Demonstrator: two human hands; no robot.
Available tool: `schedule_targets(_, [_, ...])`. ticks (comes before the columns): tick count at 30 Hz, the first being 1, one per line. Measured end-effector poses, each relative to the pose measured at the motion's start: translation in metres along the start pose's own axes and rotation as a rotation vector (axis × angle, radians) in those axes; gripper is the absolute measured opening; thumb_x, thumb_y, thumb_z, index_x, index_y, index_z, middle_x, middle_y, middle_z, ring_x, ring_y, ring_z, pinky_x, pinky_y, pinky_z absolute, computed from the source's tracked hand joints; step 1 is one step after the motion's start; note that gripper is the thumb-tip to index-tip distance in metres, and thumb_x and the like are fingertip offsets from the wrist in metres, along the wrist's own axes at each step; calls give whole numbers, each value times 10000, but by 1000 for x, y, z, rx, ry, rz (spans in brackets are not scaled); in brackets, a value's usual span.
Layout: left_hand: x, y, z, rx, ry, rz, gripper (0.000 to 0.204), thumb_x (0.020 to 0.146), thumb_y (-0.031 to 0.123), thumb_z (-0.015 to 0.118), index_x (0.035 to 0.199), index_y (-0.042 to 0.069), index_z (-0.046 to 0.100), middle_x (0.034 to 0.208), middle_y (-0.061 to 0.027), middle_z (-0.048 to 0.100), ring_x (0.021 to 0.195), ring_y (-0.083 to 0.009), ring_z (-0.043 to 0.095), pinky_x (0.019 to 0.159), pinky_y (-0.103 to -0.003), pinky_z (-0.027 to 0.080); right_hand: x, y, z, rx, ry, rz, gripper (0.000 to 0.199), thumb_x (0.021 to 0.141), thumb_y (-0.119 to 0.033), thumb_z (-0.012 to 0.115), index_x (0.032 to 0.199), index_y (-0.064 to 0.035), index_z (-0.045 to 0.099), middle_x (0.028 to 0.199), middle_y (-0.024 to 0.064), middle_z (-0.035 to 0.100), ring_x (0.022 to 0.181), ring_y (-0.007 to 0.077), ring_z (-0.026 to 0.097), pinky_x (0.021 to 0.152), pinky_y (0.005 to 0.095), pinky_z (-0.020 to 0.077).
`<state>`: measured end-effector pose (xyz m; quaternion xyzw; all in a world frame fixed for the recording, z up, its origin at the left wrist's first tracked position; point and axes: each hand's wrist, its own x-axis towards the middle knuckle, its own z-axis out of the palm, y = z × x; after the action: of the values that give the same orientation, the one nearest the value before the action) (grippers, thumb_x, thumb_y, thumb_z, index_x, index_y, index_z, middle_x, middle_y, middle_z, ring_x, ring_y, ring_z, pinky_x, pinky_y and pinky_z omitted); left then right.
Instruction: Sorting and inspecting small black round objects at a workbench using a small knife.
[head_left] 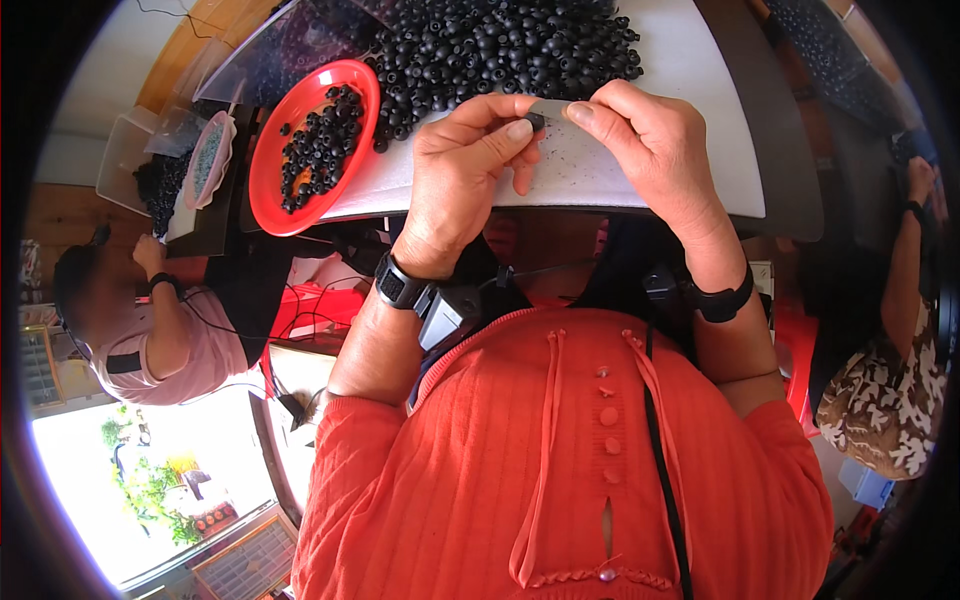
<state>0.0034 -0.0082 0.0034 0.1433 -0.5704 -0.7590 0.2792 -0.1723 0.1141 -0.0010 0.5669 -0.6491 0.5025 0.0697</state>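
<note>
My left hand (455, 165) pinches a small black rounded piece (536, 121) between thumb and fingertips, above the white board. My right hand (660, 140) is closed on a thin, greyish flat strip, perhaps a blade (552, 106), which reaches across to the black piece. Just beyond both hands lies a large heap of small black ring-like pieces (500, 45), many with a hole. To the left, a red oval plate (264, 175) carries more of these black pieces. Tiny dark crumbs are scattered on the board under my fingers.
The white board (720, 150) rests on a dark table (795, 170). A clear plastic sheet or bin (290, 50) stands behind the plate. One person (170, 320) works at the left with a pink-rimmed dish (209, 160) nearby; another person (890, 390) sits at the right.
</note>
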Motion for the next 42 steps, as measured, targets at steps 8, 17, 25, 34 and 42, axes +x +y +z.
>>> schedule_targets(8, [2,0,1,-49,14,-13,230,1012,-11,615,1225,-82,664,935,-131,713,731,-160,648,612,-281,525,1,1,1,-13,-15,-18,309,959,-330,741,773,-91,680,555,79,570,486,263,560,476,388,411])
schedule_targets(17, [2,1,3,-82,-11,11,277,1024,-24,580,1280,-74,675,942,-123,709,771,-145,652,602,-276,534,1,0,0,-3,-22,-6,322,957,-331,745,760,-86,678,546,84,561,480,260,552,476,388,406])
schedule_targets(25, [0,-4,7,-117,7,33,289,1037,4,558,1291,-87,660,968,-153,695,754,-188,633,635,-282,511,0,0,1,-1,-20,-20,335,952,-343,748,749,-89,668,544,86,554,475,265,539,473,392,401])
schedule_targets(34, [2,-2,10,-150,79,28,247,1026,-14,571,1235,-93,677,885,-138,702,696,-179,651,616,-293,530,-2,-1,0,12,-25,-102,318,939,-294,769,736,-79,653,553,88,543,469,245,503,473,373,387])
schedule_targets(42, [-7,4,11,-125,112,78,264,1018,-13,579,1255,-79,675,971,-134,690,775,-183,648,634,-296,536,2,-6,1,122,64,31,265,946,-211,770,766,-43,673,550,60,506,470,171,458,478,331,367])
